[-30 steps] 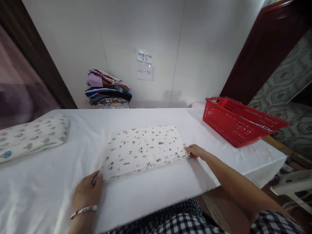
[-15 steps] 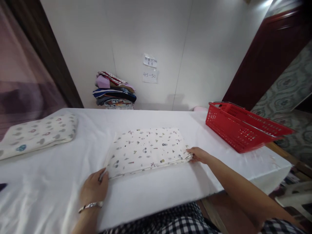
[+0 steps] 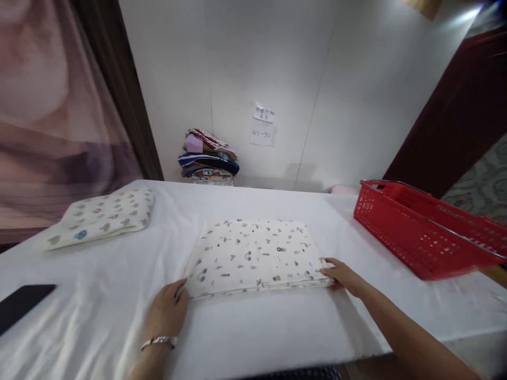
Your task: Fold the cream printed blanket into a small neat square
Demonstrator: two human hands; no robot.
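Note:
A folded cream cloth with small printed motifs (image 3: 255, 254) lies flat in the middle of the white-covered table (image 3: 253, 327). My left hand (image 3: 167, 312), with a silver bracelet on the wrist, pinches the cloth's near left corner. At the near right corner, my right hand (image 3: 344, 275) has its fingers closed on the cloth's edge. Both hands rest on the table surface.
A second folded patterned cloth (image 3: 103, 215) lies at the far left. A red plastic basket (image 3: 425, 232) stands at the right. A dark flat phone-like object (image 3: 21, 305) lies near the left edge. A stack of folded clothes (image 3: 209, 157) sits against the back wall under paper notes (image 3: 263, 124).
The view has swung to the left, bringing the dark flat object into sight. Both hands stay at the folded cloth's near corners; the cloth keeps its place on the table.

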